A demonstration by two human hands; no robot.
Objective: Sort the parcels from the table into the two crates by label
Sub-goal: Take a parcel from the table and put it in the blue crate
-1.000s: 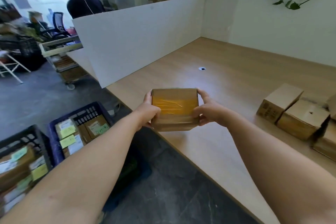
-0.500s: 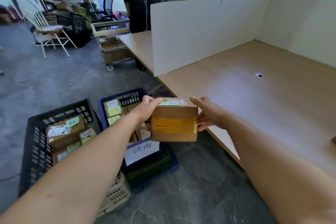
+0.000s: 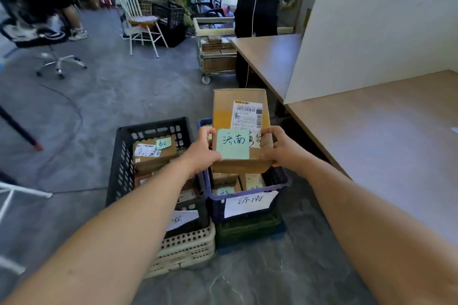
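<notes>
Parcel-sorting workroom: crates (image 3: 151, 131), desks (image 3: 270, 57), chairs (image 3: 138, 22).

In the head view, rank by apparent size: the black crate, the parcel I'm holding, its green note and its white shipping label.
black crate
held parcel, nearer the camera
then green note and shipping label, about alike

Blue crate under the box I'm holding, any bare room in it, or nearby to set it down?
Blue plastic crate: crowded, parcels fill its near end; the brown cardboard parcel gripped by left hand and right hand hides the rest. Black plastic crate beside it: packed. Bare patch: the wooden table, between the white divider board and its near edge.
</notes>
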